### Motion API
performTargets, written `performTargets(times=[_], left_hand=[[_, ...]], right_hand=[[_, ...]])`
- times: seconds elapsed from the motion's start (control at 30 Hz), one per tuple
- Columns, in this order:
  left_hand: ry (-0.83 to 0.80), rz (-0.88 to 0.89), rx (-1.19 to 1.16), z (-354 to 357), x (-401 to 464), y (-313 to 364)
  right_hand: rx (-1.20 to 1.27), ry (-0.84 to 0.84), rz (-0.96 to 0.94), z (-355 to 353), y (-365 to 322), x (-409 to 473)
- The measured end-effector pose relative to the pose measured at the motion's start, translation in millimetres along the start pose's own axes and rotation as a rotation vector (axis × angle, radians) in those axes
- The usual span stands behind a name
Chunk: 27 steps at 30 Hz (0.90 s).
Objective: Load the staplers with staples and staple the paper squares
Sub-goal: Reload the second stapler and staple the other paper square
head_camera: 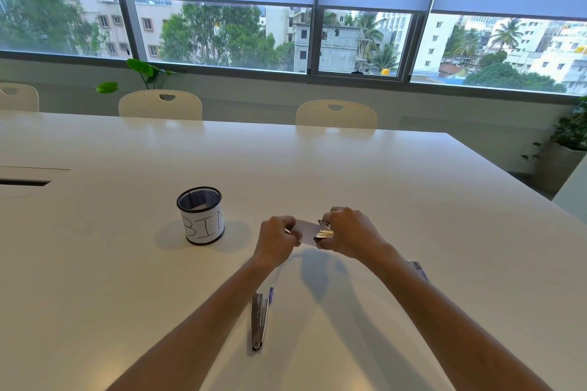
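Note:
Above the white table, my left hand pinches the left edge of a small white paper square. My right hand grips a small black and silver stapler, whose jaws sit over the paper's right edge. A second stapler, silver, lies flat on the table nearer to me, between my forearms, with a blue part showing at its far end. Most of the held stapler is hidden inside my fingers.
A black mesh cup with a white label reading BIN stands left of my hands. Some small printed item pokes out from behind my right forearm. White chairs line the table's far edge.

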<state>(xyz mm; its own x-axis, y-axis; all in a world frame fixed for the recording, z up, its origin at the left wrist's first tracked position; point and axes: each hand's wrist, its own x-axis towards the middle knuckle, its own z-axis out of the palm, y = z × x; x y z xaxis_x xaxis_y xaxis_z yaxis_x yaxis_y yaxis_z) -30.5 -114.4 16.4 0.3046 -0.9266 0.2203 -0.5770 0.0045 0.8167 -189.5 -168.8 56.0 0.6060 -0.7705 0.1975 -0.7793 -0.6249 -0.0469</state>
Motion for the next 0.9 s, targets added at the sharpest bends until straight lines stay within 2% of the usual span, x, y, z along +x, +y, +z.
performTargets(times=[0.13, 0.3, 0.53, 0.73, 0.9], left_hand=[[0.029, -0.069, -0.047, -3, 0, -3], [0.030, -0.123, -0.086, -2, -1, -3], [0.034, -0.168, -0.120, 4, -7, 0], [0.042, -0.161, -0.113, 6, -9, 3], [0.052, -0.152, -0.107, 7, -10, 5]], right_hand=[[0.090, 0.032, 0.065, 0, 0, -13], [0.126, -0.012, 0.152, -3, -10, -31], [0.160, -0.030, 0.359, 13, -27, -58], [0.187, -0.015, 0.431, 21, -31, -69], [0.174, -0.076, 0.442, 23, -38, -73]])
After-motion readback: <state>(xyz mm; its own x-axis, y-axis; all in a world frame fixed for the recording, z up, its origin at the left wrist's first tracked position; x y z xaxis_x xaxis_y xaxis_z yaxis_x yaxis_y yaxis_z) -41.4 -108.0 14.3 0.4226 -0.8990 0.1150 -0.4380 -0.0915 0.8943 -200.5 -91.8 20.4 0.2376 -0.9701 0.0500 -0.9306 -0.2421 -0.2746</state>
